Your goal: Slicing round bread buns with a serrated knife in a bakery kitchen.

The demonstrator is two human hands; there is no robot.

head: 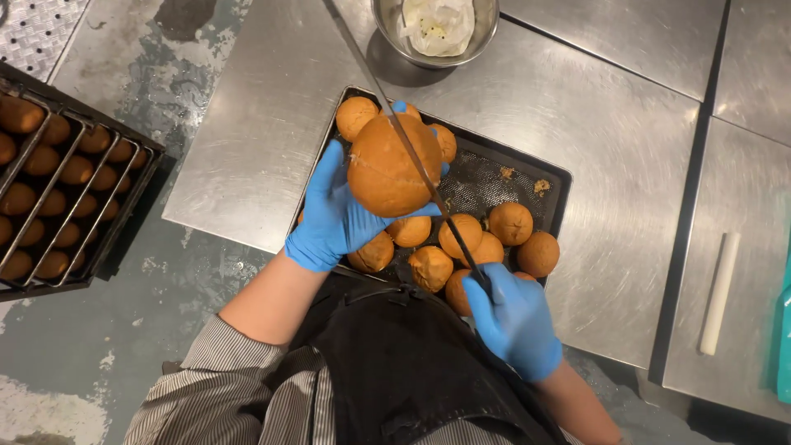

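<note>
My left hand (pixel 334 210), in a blue glove, holds a round golden-brown bun (pixel 387 169) up over a dark perforated baking tray (pixel 527 169). My right hand (pixel 515 317), also gloved in blue, grips the handle of a long thin knife (pixel 404 136). The blade runs diagonally up and left across the bun's right side. Several more buns (pixel 511 222) lie on the tray's near half, and one bun (pixel 356 115) sits at its far left corner.
A steel bowl (pixel 482 33) with a crumpled white wrapper stands beyond the tray on the steel table (pixel 610 107). A rack of trays full of buns (pixel 58 173) stands on the floor at left. A white stick (pixel 719 292) lies at right.
</note>
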